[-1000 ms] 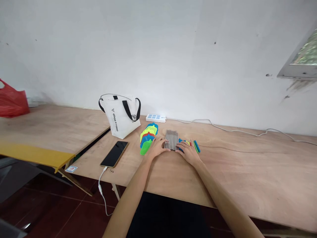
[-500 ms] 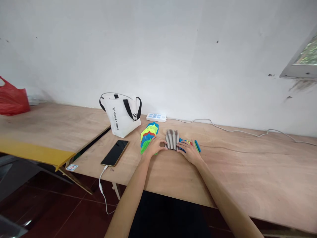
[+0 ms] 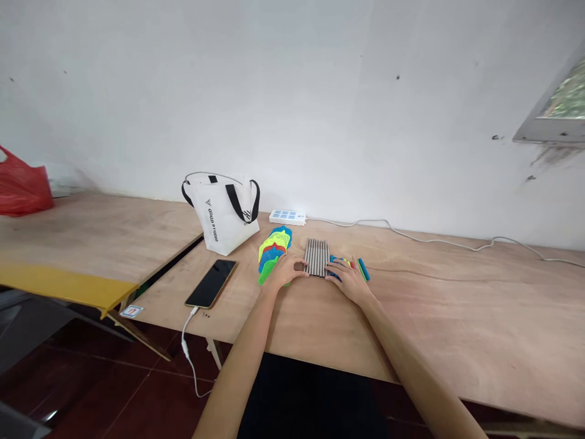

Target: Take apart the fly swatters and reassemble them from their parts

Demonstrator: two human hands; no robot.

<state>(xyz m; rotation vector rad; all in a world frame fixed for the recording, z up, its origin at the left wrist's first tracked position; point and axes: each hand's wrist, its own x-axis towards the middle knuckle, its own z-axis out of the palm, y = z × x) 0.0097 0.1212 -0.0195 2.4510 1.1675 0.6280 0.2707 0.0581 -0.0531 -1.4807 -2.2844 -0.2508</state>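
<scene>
A row of grey metal rods (image 3: 317, 256) lies side by side on the plywood table (image 3: 439, 317). My left hand (image 3: 286, 271) rests flat against the left edge of the row, fingers stretched out. My right hand (image 3: 347, 278) lies flat against the row's right edge, fingers also extended. A stack of coloured mesh pieces (image 3: 273, 251) in green, yellow, orange and blue lies just left of my left hand. Coloured sleeves (image 3: 361, 268) in blue, green and yellow lie under and beyond my right hand, partly hidden by it.
A white tote bag (image 3: 223, 212) stands at the back left. A black phone (image 3: 211, 283) on a charging cable lies near the table's left edge. A white power strip (image 3: 287, 217) with its cord runs along the wall. A red plastic bag (image 3: 21, 186) sits far left.
Both hands have stayed against the sides of the rod row; the left hand has drawn slightly in toward the row. The camera has shifted a little.
</scene>
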